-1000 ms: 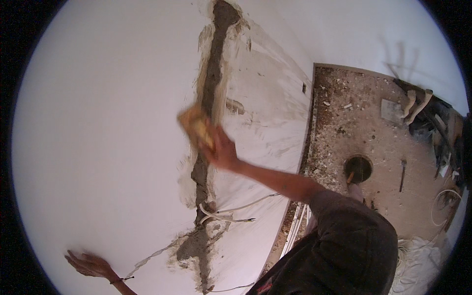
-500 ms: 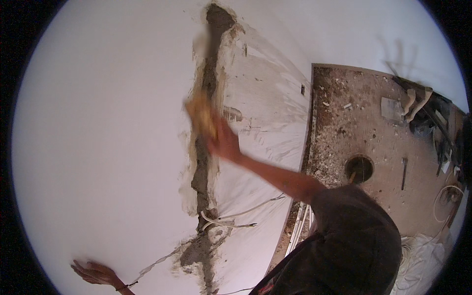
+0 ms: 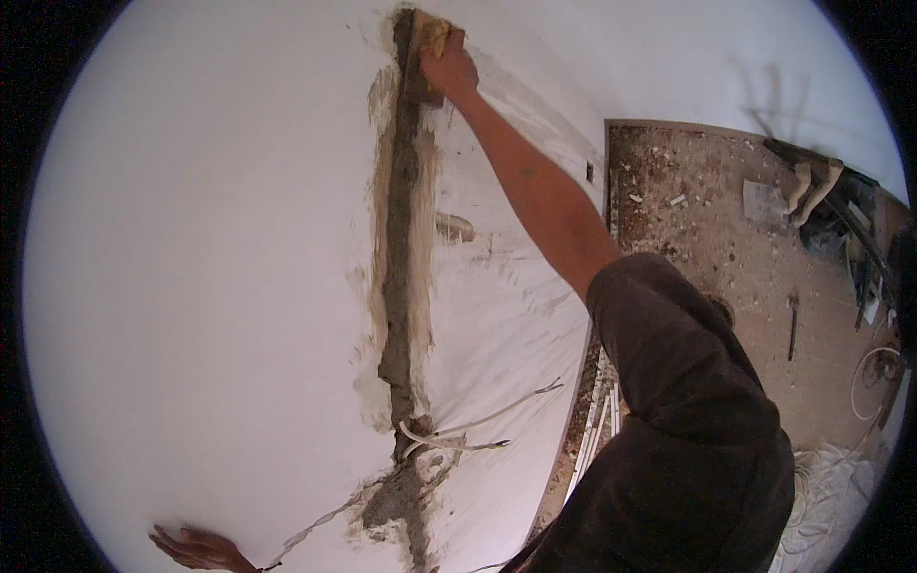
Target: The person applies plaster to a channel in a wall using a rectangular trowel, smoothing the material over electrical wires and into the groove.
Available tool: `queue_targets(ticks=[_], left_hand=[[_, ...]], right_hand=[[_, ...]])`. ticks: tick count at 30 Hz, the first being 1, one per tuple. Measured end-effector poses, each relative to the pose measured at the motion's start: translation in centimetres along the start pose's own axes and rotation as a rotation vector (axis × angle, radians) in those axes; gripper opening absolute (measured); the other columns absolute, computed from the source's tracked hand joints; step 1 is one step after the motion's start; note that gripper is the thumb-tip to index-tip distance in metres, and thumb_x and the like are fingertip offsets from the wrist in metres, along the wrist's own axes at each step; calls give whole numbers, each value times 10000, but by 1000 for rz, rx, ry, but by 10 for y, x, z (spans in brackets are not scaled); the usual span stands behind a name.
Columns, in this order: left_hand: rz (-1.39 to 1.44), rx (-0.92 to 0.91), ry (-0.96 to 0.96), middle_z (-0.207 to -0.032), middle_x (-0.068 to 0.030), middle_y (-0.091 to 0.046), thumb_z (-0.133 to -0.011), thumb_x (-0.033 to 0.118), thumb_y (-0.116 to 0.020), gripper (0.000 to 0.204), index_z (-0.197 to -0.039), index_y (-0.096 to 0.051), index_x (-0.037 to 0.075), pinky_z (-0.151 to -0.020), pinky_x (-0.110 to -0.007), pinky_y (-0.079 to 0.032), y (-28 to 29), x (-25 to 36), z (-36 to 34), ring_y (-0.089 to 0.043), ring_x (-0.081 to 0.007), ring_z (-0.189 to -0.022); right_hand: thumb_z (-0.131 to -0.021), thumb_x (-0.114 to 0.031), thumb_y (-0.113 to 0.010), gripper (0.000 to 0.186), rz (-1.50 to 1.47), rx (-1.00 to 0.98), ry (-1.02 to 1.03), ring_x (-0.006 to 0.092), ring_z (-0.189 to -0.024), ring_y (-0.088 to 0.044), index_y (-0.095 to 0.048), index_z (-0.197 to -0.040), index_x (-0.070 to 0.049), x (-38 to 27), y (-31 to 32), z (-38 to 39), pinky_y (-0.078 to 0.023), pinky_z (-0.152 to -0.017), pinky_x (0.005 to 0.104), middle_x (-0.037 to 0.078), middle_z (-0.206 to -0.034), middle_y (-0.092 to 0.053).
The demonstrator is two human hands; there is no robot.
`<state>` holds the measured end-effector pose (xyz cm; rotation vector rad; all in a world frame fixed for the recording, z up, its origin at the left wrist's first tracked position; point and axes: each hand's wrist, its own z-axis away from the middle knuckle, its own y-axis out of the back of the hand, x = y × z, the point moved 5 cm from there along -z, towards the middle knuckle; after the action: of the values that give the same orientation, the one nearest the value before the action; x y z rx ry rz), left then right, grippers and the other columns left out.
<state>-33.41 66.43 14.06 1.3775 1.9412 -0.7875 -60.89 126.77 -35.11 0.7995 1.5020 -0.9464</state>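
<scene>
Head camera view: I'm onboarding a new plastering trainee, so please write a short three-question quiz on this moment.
1. True or false: the right hand presses a yellow-brown sponge against the top of the grey mortar-filled vertical channel in the white wall.
2. Where is the left hand? A) holding the sponge B) flat on the wall, low and left of the channel C) on the floor
3. What sticks out of the channel near its lower end?

Key: 1 true. 2 B. 3 loose white cables.
</scene>
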Motion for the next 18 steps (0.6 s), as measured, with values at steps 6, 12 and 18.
queue_targets(ticks=[6,12,18], left_hand=[[-27,-28,-30,-1411,-191,-412,-1004,426,-290,527,-1344,-465,62,-998,-520,-347,12,-6,1,-410,-369,-1280],[56,-65,19,-1384,-258,-395,-997,389,-307,529,-1322,-450,-3,-958,-550,-345,29,22,-11,-419,-429,-1231],[83,-43,46,-1388,-256,-392,-999,387,-306,522,-1323,-450,5,-964,-559,-336,17,31,-14,-408,-428,-1249]], right_hand=[[-911,-267,-512,700,-95,-279,320,432,-1213,-463,-143,-1475,-75,-1,-5,267,-428,-971,480,270,-1402,-359],[-892,-319,-528,731,-58,-79,280,436,-1194,-475,-156,-1484,-106,-41,-16,118,-434,-962,494,261,-1387,-389],[-875,-383,-517,735,115,-66,-145,417,-1188,-487,-191,-1473,-107,19,8,-52,-431,-962,484,224,-1385,-419]])
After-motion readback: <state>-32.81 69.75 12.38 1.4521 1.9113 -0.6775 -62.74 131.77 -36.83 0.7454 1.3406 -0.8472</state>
